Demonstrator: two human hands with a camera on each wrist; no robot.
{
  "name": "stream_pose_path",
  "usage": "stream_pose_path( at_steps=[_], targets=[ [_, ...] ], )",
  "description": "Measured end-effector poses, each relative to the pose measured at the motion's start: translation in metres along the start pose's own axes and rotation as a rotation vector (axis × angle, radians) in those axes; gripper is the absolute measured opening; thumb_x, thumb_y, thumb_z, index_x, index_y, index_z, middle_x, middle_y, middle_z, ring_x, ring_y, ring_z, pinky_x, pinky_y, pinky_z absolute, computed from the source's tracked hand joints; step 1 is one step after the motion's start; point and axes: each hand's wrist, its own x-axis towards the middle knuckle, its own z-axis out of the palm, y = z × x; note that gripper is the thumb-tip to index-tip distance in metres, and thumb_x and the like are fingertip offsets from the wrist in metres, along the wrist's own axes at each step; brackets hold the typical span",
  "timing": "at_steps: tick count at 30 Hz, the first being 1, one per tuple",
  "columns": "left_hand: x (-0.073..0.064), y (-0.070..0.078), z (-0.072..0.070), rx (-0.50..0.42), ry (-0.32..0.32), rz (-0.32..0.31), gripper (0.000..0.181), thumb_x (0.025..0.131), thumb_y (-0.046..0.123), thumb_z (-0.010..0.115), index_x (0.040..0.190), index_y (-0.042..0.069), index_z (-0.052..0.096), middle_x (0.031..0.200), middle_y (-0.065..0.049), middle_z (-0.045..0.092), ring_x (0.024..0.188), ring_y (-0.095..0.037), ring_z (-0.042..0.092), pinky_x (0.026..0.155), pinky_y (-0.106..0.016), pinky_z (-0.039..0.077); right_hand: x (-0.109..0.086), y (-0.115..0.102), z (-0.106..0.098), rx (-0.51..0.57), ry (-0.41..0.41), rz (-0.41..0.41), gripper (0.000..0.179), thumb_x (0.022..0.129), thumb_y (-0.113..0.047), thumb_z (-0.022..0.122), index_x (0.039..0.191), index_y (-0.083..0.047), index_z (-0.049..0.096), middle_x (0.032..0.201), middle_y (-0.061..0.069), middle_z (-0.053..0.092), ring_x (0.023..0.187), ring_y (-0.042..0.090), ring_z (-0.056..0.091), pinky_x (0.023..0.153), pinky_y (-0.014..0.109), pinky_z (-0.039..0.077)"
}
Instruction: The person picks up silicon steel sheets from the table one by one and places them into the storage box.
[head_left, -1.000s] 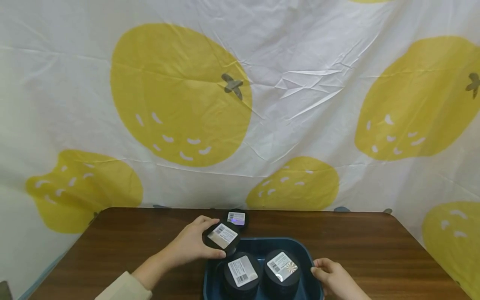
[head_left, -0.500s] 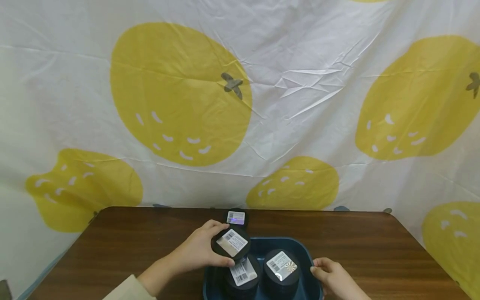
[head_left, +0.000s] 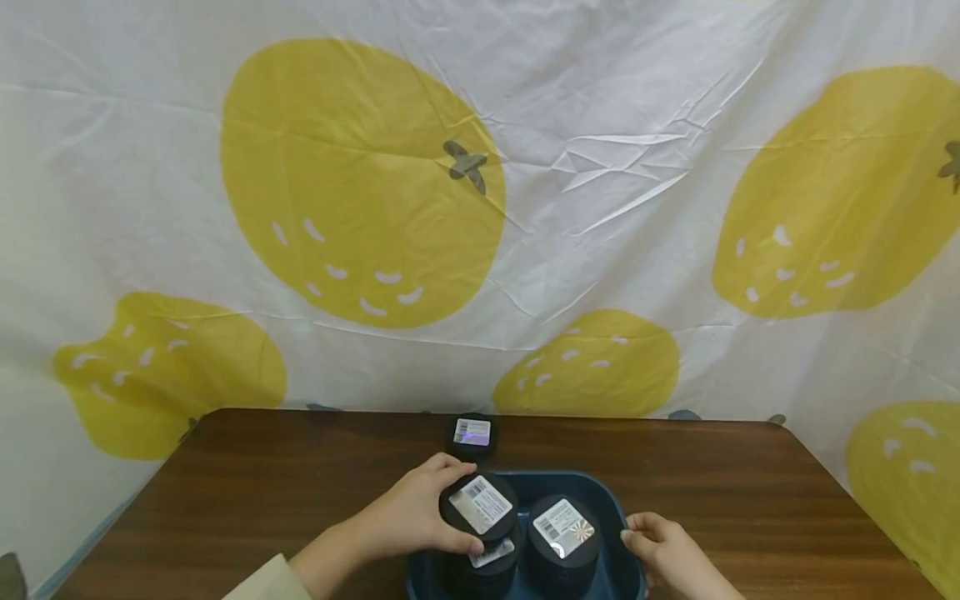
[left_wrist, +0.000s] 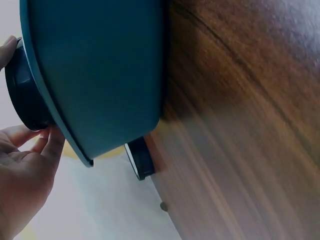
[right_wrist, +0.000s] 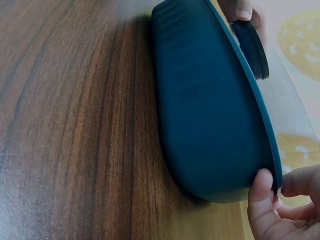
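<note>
My left hand [head_left: 416,512] grips a round black jar [head_left: 480,504] with a white barcode label on top, fingers at its far side and thumb at the near side. This jar hangs over the blue plastic bin [head_left: 558,476], above another labelled black jar [head_left: 492,553] that it partly hides. A further black jar [head_left: 564,527] stands to the right inside the bin. At the bin's right edge, my right hand [head_left: 671,552] pinches the rim between thumb and fingers, plain in the right wrist view. The left wrist view shows the held jar [left_wrist: 27,92] above the bin's rim.
One more labelled black jar [head_left: 472,434] sits on the brown wooden table [head_left: 315,467], behind the bin near the far edge. A white cloth [head_left: 600,208] printed with yellow fruit hangs just beyond the table.
My left hand has moved right and nearer with the held jar, from the bin's back left corner to over the left jar inside. The right hand stays on the rim.
</note>
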Motion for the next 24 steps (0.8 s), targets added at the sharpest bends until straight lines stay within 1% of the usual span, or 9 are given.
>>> stream_pose_path(
  at_steps=[9,21,24],
  targets=[
    [-0.002,0.005,0.005,-0.007,-0.028,0.005,0.087,0.061,0.049,0.081,0.128,0.002,0.053,0.115,0.002,0.051,0.101,-0.017,0.052,0.086,-0.031,0.045,-0.001,-0.001,0.000,0.015,-0.003,-0.003,0.033,0.096,-0.008,0.043,0.108,0.022,0.041,0.077,0.003,0.056,0.058,0.014,0.055,0.052,0.028,0.051],
    [-0.003,0.007,0.010,0.045,-0.043,-0.005,0.088,0.060,0.050,0.081,0.129,0.003,0.053,0.116,0.002,0.050,0.101,-0.015,0.050,0.087,-0.031,0.044,-0.001,-0.001,-0.001,0.008,-0.004,0.006,0.033,0.096,-0.009,0.045,0.108,0.022,0.042,0.077,0.003,0.055,0.057,0.015,0.056,0.053,0.029,0.051],
    [-0.003,0.007,0.011,0.054,-0.036,-0.002,0.087,0.060,0.049,0.082,0.129,0.004,0.054,0.116,0.002,0.050,0.101,-0.015,0.050,0.087,-0.031,0.045,-0.001,-0.001,-0.001,0.019,-0.009,0.004,0.033,0.096,-0.009,0.045,0.108,0.022,0.041,0.077,0.003,0.056,0.057,0.015,0.056,0.053,0.028,0.051]
  ],
)
